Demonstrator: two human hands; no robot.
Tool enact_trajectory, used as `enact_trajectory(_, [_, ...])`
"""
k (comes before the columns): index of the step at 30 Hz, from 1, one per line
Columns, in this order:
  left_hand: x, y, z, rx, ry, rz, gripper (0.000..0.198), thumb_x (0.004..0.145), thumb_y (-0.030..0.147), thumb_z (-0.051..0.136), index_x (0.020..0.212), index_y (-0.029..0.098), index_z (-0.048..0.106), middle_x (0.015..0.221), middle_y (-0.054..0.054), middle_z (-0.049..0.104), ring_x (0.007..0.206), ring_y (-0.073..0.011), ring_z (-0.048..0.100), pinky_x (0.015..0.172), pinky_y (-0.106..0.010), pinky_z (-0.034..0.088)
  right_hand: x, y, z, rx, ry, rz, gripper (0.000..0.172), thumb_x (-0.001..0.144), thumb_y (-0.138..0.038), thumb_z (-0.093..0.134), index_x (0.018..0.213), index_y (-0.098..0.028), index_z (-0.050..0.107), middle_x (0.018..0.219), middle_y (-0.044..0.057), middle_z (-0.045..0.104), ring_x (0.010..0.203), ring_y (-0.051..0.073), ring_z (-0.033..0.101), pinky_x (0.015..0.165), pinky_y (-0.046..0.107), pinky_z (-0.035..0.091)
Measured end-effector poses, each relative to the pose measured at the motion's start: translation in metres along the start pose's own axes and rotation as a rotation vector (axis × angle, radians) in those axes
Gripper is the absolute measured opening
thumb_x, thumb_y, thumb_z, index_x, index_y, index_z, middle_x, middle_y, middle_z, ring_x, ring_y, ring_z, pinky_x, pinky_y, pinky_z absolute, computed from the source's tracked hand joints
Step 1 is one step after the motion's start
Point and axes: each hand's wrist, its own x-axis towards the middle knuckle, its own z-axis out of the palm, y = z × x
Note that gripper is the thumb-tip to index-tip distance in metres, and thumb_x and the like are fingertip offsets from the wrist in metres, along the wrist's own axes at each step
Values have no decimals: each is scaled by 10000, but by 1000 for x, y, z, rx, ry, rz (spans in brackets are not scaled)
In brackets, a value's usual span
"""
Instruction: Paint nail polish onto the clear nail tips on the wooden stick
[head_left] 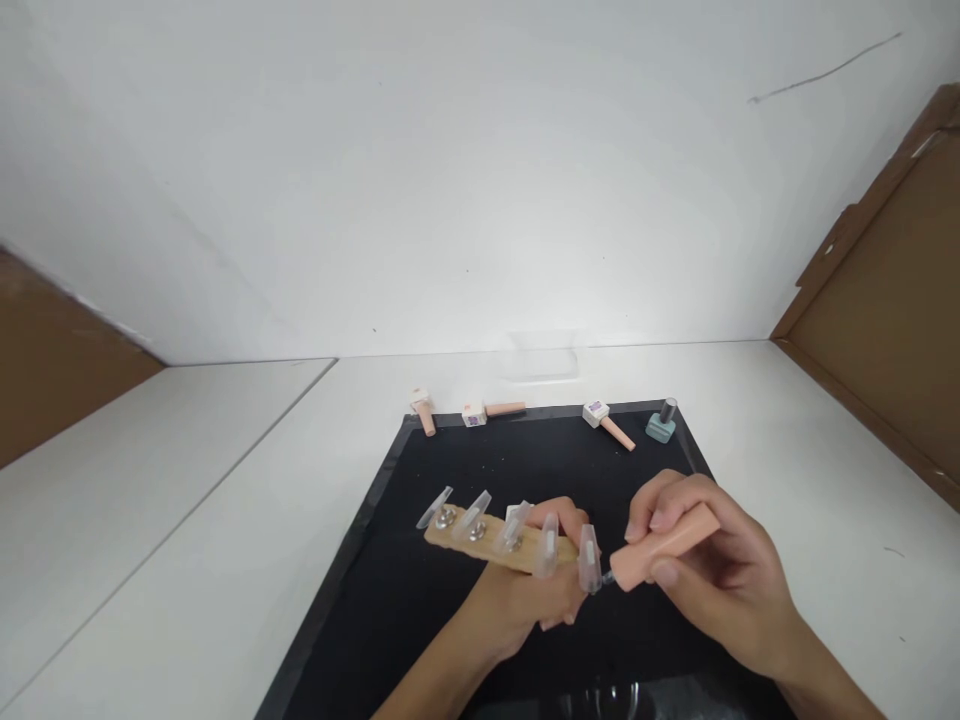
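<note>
My left hand (551,590) grips a wooden nail stand (469,541) over the black mat. Several clear false nails (472,515) stick up from the strip on metal studs. A small white object (519,513), partly hidden behind the nails, shows beside my left fingers; I cannot make out what it is. Between my right thumb and fingers is a peach nail polish brush cap (667,545), my right hand (731,575) being closed around it. Its brush tip (608,578) is at the lower edge of the rightmost false nail (589,560); whether they touch I cannot tell.
Along the mat's (450,460) far edge lie white polish bottles with peach caps: left (425,412), middle (475,413) and right (597,412). A teal bottle (661,426) with a grey cap stands at the right. Behind is a clear plastic tray (541,365). Cardboard (885,270) borders the right side.
</note>
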Motion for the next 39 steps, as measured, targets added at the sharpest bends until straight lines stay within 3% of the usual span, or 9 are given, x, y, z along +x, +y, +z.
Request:
enact_trajectory(6, [0,2,1,9,27,-20,378,565,336,815,606,140,495,508,79,490,322,9,368,287,-81,245,1,1,-1,-102,17,-55,179,843,-107,590,933,-259,558,832,15,573,725,143,554,649,239,504])
enact_trajectory(12, [-2,-3,-3,-31,-5,8,350,589,313,804,625,143,501,538,67,519,315,17,357,281,-77,250,0,2,-2,-3,138,-39,50,880,-239,594,915,-256,562,822,14,563,688,127,537,583,201,490])
enact_trajectory(20, [0,-4,1,11,-16,-28,403,579,335,805,579,143,451,478,82,457,307,8,351,275,-83,245,-2,2,-2,36,54,31,73,889,-219,583,945,-263,567,868,19,572,697,121,554,612,209,511])
enact_trajectory(26, [-2,-9,-4,-6,-17,-50,388,565,329,815,620,144,478,532,51,540,313,2,382,270,-87,256,-1,3,-1,-47,140,5,70,878,-209,597,926,-258,582,868,21,576,678,121,554,619,220,523])
enact_trajectory(30, [-6,-10,-7,-6,-61,-49,364,607,324,795,619,140,482,540,49,529,308,5,383,261,-83,240,-1,4,3,63,224,3,62,858,-295,628,898,-261,595,833,6,565,555,97,515,524,214,510])
enact_trajectory(33, [-5,-11,-8,-8,-93,-53,356,614,320,791,614,137,485,526,51,519,306,0,394,256,-81,242,-2,3,1,113,168,12,90,848,-306,642,913,-262,596,826,5,582,590,100,539,525,198,501])
enact_trajectory(36, [-3,-11,-7,7,-97,-65,343,614,301,792,611,136,492,496,59,510,295,0,385,255,-81,261,-1,1,-3,27,44,27,75,857,-276,633,914,-255,589,816,13,609,672,127,577,574,214,505])
enact_trajectory(39, [-1,-11,-5,34,-93,-77,335,618,292,788,604,134,493,494,58,516,296,1,389,258,-78,267,2,-1,-6,-83,34,0,70,865,-238,618,921,-255,579,811,20,629,688,146,585,580,238,498])
